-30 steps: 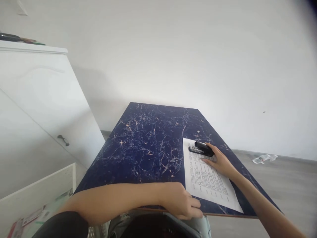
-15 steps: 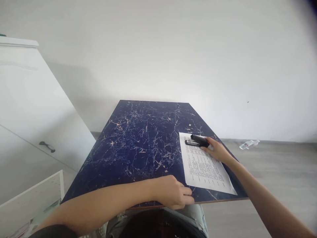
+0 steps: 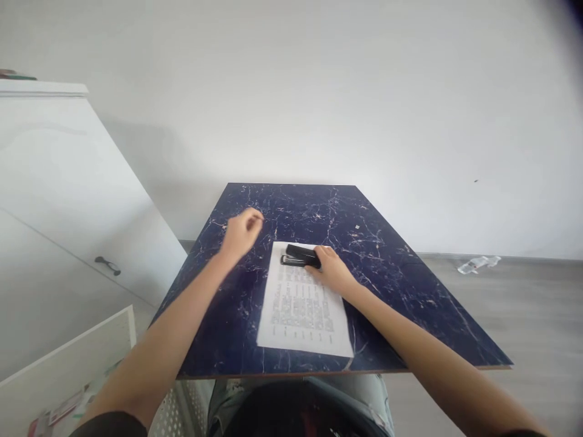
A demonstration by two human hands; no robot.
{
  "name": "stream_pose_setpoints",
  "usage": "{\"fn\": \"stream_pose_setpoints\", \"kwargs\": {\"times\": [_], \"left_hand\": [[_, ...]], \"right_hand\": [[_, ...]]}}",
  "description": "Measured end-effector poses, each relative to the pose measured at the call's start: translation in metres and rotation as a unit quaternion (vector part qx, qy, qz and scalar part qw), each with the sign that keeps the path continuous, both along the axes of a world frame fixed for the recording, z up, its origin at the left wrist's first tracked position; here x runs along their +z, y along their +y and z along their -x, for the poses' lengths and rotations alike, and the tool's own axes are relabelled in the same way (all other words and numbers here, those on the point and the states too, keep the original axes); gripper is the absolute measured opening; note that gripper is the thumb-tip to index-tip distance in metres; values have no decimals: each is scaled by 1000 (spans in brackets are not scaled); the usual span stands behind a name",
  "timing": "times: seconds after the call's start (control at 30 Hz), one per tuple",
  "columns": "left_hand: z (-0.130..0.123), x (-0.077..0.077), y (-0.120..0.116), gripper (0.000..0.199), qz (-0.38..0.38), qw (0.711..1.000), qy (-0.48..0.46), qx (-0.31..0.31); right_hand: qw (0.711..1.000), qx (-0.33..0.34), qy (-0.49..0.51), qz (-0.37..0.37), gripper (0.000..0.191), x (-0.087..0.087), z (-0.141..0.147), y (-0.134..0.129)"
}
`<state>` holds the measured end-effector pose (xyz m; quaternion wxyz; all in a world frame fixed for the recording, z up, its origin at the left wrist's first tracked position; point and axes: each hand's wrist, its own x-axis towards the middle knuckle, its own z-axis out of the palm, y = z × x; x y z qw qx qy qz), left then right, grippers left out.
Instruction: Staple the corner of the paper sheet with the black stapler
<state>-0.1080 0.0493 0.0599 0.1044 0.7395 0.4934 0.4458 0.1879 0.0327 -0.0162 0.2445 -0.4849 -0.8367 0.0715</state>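
Observation:
My right hand [image 3: 334, 271] grips the rear end of a black stapler [image 3: 301, 254], which lies on the upper part of a white printed sheet [image 3: 303, 312]. The stapler's jaws are parted and point left, with its metal strip showing between them. Beneath it, the sheet rests on a dark blue marble-patterned table [image 3: 387, 243]. Left of the sheet's top edge, my left hand [image 3: 242, 232] is raised over the table with curled fingers and thumb drawn together. Whether anything sits in that pinch is too small and blurred to tell.
A white cabinet [image 3: 59, 176] with a dark handle stands at the left. Below it is a white-rimmed bin [image 3: 68, 346] holding papers and other items. On the floor at the right lies a clear plastic object [image 3: 479, 264]. A pale wall runs behind the table.
The sheet and stapler have shifted left to the table's middle, with my right hand still on the stapler. My left hand has risen from the front edge to over the table's left side.

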Motion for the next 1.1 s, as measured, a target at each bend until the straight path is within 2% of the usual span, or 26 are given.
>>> {"fn": "stream_pose_setpoints", "kwargs": {"times": [0.07,0.17,0.27,0.37,0.47,0.5,0.53,0.6,0.67,0.7,0.77,0.83,0.9,0.97,1.03,1.1], "left_hand": [[48,0,23,17,59,996,-51,49],[99,-19,40,18,157,982,-93,50],[121,-42,43,23,186,975,-119,37],[128,-60,46,26,197,970,-137,48],[133,-71,53,26,193,969,-141,70],[135,-74,56,26,192,969,-138,73],[136,-76,58,26,193,969,-136,74],[139,-80,63,27,193,968,-138,76],[141,-82,66,26,191,969,-136,77],[142,-83,67,24,190,970,-130,76],[143,-85,67,22,189,972,-119,68],[143,-86,67,21,188,973,-125,57],[142,-87,66,21,183,971,-145,46],[142,-87,66,19,185,969,-159,41],[142,-87,65,18,190,965,-175,48],[141,-87,65,17,193,962,-185,57]], "right_hand": [[1000,21,-12,6,23,4,38,1],[998,57,-20,18,29,9,87,2],[997,71,-19,16,33,8,121,1],[997,76,-9,14,37,6,134,0],[992,117,38,23,53,9,110,13],[990,123,60,21,53,12,92,23],[991,112,71,14,46,15,69,36],[998,13,46,-34,23,21,12,67],[988,-138,17,-63,22,22,-51,102],[980,-191,-4,-64,26,20,-80,118],[975,-215,-46,-40,33,12,-127,145],[975,-210,-68,-16,31,-1,-155,162],[975,-210,-76,-16,27,-14,-166,171],[976,-207,-67,-29,25,-21,-160,174],[980,-193,-22,-43,25,-22,-137,173],[985,-159,53,-39,25,-16,-95,169]]}}
